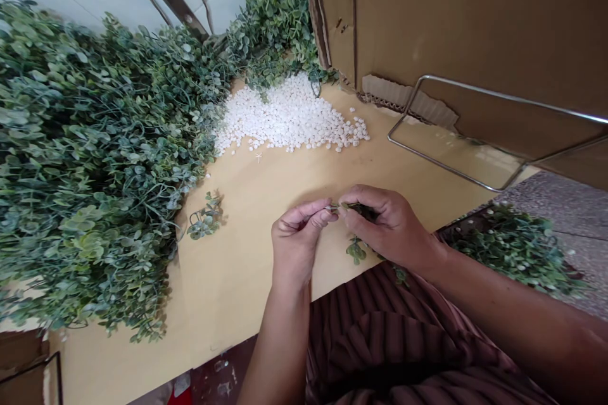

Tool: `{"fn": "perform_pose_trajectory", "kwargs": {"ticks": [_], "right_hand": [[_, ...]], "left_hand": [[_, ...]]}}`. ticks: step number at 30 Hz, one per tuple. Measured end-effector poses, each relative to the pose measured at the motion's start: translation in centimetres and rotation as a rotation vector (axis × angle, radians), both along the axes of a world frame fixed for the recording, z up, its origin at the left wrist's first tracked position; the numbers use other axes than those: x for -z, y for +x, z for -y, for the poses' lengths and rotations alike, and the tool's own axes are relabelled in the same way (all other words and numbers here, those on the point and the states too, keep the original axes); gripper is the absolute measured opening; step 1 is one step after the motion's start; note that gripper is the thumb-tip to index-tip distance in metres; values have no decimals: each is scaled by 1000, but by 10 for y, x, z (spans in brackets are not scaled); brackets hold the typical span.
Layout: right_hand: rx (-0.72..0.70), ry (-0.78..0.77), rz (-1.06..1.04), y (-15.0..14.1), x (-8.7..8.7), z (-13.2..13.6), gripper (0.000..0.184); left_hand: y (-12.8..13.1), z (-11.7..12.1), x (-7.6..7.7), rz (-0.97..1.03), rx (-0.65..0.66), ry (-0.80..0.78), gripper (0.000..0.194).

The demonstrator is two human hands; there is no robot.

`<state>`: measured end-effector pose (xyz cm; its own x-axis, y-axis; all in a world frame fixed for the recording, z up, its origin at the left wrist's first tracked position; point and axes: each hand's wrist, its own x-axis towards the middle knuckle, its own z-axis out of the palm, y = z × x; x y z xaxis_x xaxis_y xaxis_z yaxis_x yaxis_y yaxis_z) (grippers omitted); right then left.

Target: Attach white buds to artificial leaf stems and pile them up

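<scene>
My left hand [304, 228] is closed in a pinch at the tip of a thin stem, on a small pale piece mostly hidden by the fingertips. Meeting it tip to tip, my right hand [380, 218] grips the stem of an artificial leaf sprig [356, 250], whose green leaves hang below the palm. Beyond both hands, a heap of small white plastic pieces [289, 117] lies on the tan tabletop [228, 285]. A short loose leaf sprig [205, 218] rests to the left of my hands.
A large mass of artificial greenery [95, 171] covers the left side, with more foliage [273, 6] at the back. A big cardboard box [456, 25] stands at the back right, beside a bent metal wire frame [446, 168]. Another bunch of leaves [513, 247] lies low at the right.
</scene>
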<state>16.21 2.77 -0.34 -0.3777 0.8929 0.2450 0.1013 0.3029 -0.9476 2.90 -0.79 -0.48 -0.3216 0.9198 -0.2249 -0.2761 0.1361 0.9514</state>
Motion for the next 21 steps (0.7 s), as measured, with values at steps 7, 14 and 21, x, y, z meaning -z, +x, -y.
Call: {"fn": "perform_pose_trajectory", "kwargs": {"ticks": [7,14,21], "right_hand": [[-30,8,31,1,1,-2,14],[-72,17,95,2,4,-2,15],[-2,-94,17,-2,2,-2,13]], "left_hand": [[-2,1,-1,-126,44,21,15],[0,-1,-3,-129,65,25,15],[-2,7,-3,-138,10,0,26]]}}
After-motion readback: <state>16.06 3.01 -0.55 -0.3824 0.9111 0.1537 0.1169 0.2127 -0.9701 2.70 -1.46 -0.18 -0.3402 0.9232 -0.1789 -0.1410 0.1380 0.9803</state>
